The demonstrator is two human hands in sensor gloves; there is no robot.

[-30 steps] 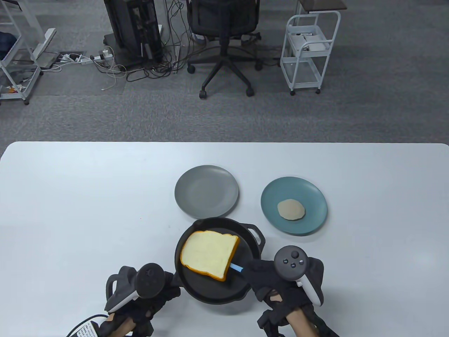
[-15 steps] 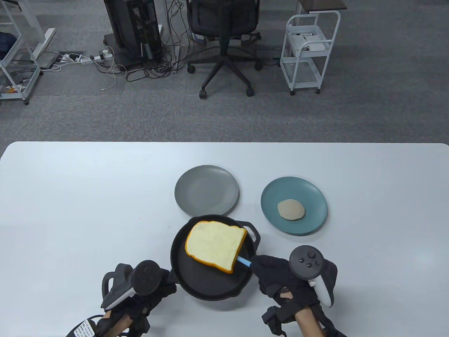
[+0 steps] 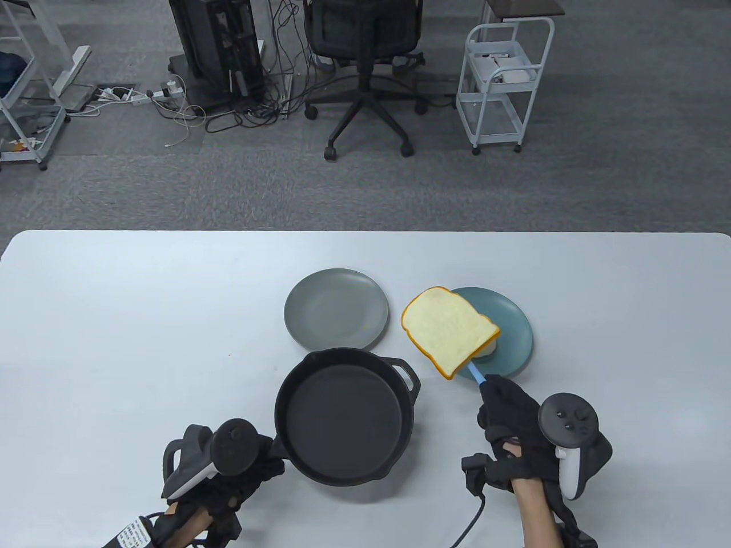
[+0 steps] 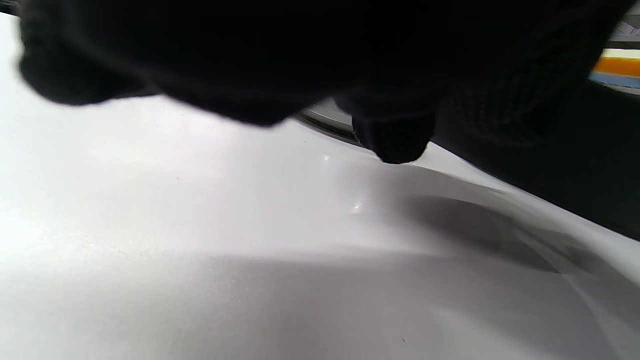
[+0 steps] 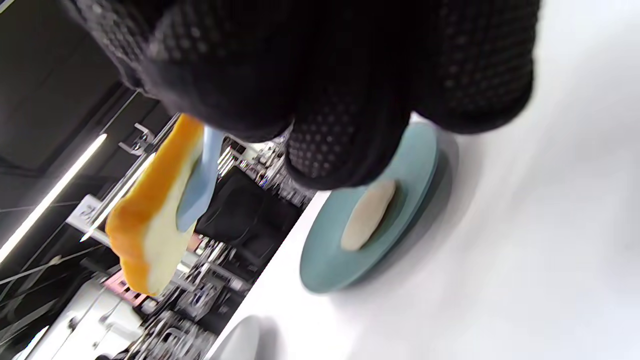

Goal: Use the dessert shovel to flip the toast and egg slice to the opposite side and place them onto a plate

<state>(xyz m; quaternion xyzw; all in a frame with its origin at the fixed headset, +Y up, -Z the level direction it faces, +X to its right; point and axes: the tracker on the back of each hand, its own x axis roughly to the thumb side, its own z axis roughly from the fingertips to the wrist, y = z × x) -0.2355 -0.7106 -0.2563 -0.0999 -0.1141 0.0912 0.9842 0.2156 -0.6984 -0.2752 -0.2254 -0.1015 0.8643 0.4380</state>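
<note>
Lifted out of the skillet (image 3: 342, 416) since a second ago, the toast (image 3: 448, 331) is now riding on the dessert shovel (image 3: 476, 374) over the near-left rim of the teal plate (image 3: 514, 331), not yet set down. The egg slice (image 5: 367, 215) is already lying on that plate. The right hand (image 3: 514, 422) is gripping the shovel handle; the left hand (image 3: 228, 468) is curling around the skillet handle. A grey plate (image 3: 336, 309) is sitting left of the teal one, out of the way.

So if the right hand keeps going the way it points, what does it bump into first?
Probably the round teal plate with the pale egg slice; the right hand points there, carrying yellow toast above it.
</note>
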